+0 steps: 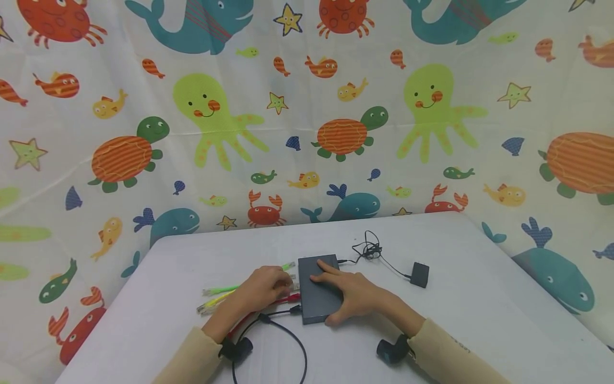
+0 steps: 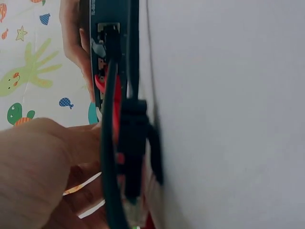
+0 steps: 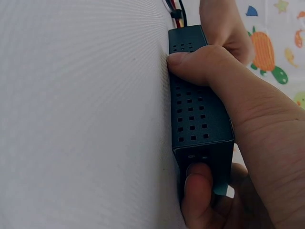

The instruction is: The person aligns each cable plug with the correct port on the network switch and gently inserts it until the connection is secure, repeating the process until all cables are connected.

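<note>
Head view: green (image 1: 220,290) and yellow cables (image 1: 217,302) lay at nine o'clock from the box (image 1: 317,300). Nearer, the left hand (image 1: 263,287) had curled fingers; whether they pinched a cable could not be told. Red (image 1: 291,297) and black cables (image 1: 283,312) met the box's left edge. The right hand (image 1: 356,293) gripped the box, thumb on its vented side. A cord (image 1: 370,250) lay at two o'clock, an adapter (image 1: 419,275) at three.
</note>
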A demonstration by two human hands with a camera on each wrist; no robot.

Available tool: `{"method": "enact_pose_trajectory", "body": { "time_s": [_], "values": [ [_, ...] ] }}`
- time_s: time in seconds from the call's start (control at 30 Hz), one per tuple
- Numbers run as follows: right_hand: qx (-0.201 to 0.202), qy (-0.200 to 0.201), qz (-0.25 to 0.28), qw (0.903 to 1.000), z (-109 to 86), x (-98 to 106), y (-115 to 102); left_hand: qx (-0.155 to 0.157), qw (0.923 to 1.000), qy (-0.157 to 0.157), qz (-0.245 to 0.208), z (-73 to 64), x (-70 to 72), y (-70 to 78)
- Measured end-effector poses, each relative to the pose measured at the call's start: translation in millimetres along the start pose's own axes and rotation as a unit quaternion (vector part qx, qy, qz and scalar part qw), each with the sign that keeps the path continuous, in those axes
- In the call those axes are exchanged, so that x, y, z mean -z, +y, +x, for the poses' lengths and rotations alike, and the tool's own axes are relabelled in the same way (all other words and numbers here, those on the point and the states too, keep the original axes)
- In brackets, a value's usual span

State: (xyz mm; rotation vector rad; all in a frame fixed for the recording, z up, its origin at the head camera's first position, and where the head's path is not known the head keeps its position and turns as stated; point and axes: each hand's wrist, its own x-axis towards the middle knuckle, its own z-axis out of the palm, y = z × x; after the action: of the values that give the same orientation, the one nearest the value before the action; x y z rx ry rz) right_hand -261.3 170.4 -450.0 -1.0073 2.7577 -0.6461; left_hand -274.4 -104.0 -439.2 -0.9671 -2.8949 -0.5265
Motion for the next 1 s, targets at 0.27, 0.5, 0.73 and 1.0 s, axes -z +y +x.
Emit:
{"method": "enact_pose_trajectory", "body": {
  "time_s": [0.27,0.5,0.73,1.0],
  "values": [
    [-0.005,-0.003,0.001,1.0,-1.0,1.2,-2.3,-0.008,0.9997,0.023,-0.008,2.5,-6.5,-1.3],
    [-0.005,-0.001,0.006,1.0,-2.3,1.3,-1.0,0.001,0.9996,0.025,-0.011,3.0,-6.7,1.6],
    [-0.002,-0.001,0.008,1.0,-0.6,-2.3,0.1,0.014,0.9995,0.027,-0.01,1.1,-6.6,3.5],
    [0.004,0.005,0.007,1.0,-0.9,-2.1,-0.3,0.015,0.9991,0.036,-0.016,-0.6,-6.1,4.2]
  ]
}}
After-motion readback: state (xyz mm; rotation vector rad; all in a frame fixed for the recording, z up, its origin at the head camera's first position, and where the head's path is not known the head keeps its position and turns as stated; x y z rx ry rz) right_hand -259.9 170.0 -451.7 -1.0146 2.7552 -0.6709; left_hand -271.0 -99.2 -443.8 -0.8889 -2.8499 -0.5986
